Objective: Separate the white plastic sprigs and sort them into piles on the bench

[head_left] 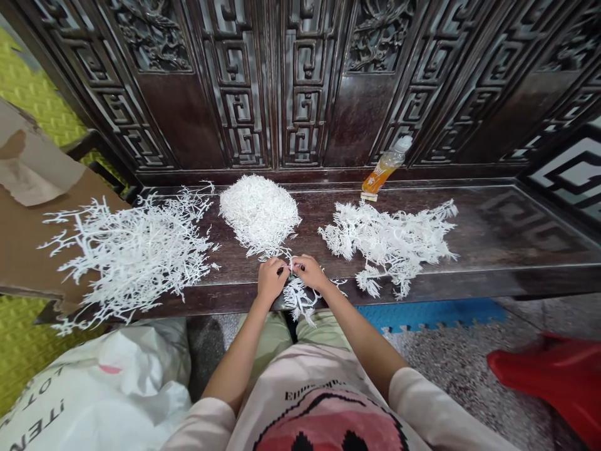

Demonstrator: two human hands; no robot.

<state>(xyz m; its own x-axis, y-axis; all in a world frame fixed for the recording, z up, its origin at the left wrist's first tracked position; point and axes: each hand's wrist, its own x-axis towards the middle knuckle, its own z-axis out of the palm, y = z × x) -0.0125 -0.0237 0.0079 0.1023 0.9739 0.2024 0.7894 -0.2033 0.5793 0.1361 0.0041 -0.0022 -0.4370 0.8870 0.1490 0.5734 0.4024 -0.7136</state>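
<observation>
My left hand (pixel 272 279) and my right hand (pixel 307 272) meet at the front edge of a dark wooden bench, fingertips pinched close together. Between them is a white branched plastic sprig (pixel 300 299), its feathery tufts hanging below my fingers over the edge. Just beyond my hands lies a rounded heap of small white pieces (pixel 260 210). A tangled pile of bare white branches (pixel 141 250) is off to the left. To the right rests a pile of white branches with bushy tufts (pixel 389 238). The exact contact of each fingertip is too small to make out.
The bench (pixel 488 232) backs onto a carved lattice panel (pixel 300 81). A bottle of orange drink (pixel 385 166) stands near the back. Cardboard (pixel 42 232) lies under the left pile. A white sack (pixel 117 388) is at lower left, a red item (pixel 549 376) at lower right.
</observation>
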